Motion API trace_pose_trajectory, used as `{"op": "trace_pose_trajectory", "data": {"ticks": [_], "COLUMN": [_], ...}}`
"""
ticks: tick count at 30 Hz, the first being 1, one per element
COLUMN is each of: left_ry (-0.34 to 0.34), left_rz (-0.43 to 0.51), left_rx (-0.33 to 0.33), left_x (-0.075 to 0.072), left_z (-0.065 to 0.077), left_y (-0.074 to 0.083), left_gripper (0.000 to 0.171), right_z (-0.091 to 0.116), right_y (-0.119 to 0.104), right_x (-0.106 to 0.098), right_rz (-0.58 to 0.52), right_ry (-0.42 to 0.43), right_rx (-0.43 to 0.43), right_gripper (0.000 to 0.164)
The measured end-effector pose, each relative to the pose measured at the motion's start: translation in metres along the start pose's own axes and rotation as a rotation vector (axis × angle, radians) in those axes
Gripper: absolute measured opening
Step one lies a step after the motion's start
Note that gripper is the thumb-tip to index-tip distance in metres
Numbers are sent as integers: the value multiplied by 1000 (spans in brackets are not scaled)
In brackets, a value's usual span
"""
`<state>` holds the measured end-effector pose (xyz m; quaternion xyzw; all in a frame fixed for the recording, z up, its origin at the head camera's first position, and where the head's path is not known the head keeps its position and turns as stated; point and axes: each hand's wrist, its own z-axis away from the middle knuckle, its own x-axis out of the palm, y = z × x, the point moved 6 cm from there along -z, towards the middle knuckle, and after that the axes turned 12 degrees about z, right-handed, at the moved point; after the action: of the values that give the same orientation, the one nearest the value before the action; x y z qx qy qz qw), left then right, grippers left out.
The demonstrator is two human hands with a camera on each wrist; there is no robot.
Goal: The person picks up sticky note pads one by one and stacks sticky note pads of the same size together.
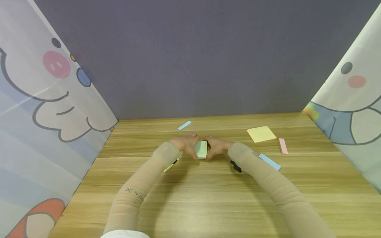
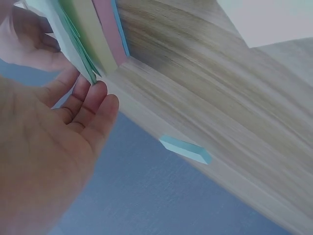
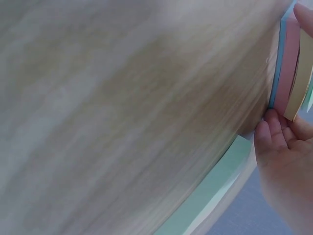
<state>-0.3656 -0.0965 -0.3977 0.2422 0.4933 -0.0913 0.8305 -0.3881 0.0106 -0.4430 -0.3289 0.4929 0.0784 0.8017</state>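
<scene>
A stack of sticky notes (image 1: 201, 149) is held between both hands above the wooden table, its pale green face showing in the head view. The left hand (image 1: 188, 144) grips its left side, and the right hand (image 1: 218, 145) grips the right. From the left wrist, the stack (image 2: 102, 39) shows green, yellow, pink and blue layers; some green sheets splay at the edge near the left hand's (image 2: 54, 142) fingertips. In the right wrist view, fingertips of the right hand (image 3: 286, 156) touch the end of the stack (image 3: 288, 68), and another fingertip lies at its upper end.
A light blue strip (image 1: 184, 125) lies behind the left hand. Rightward are a yellow sheet (image 1: 262, 134), a pink strip (image 1: 283, 146) and a blue strip (image 1: 270, 162) beside the right forearm. A yellow strip (image 1: 171, 166) lies by the left forearm. A grey panel (image 1: 202, 59) stands behind.
</scene>
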Motion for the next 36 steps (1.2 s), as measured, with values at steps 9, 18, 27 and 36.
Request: {"op": "trace_pose_trajectory", "data": {"ticks": [9,18,27,36], "left_ry": [13,40,59,63], "left_rz": [1,9,80,67], "left_rx": [-10,17,29,8], "left_x": [4,7,9,10], "left_z": [-3,-5,-2,1], "left_y": [-6,-9,-17,-20], "left_gripper": [79,80,84,89], "right_z": [3,4,2,3], "right_y": [-4,-2,-1,-1], "right_x": [2,2,2,2], "right_rz": [7,-14,8,6], "right_ry": [-8,0,6,3], "right_rx": [3,15,-8,-5], "right_gripper": [94,96,94,96]}}
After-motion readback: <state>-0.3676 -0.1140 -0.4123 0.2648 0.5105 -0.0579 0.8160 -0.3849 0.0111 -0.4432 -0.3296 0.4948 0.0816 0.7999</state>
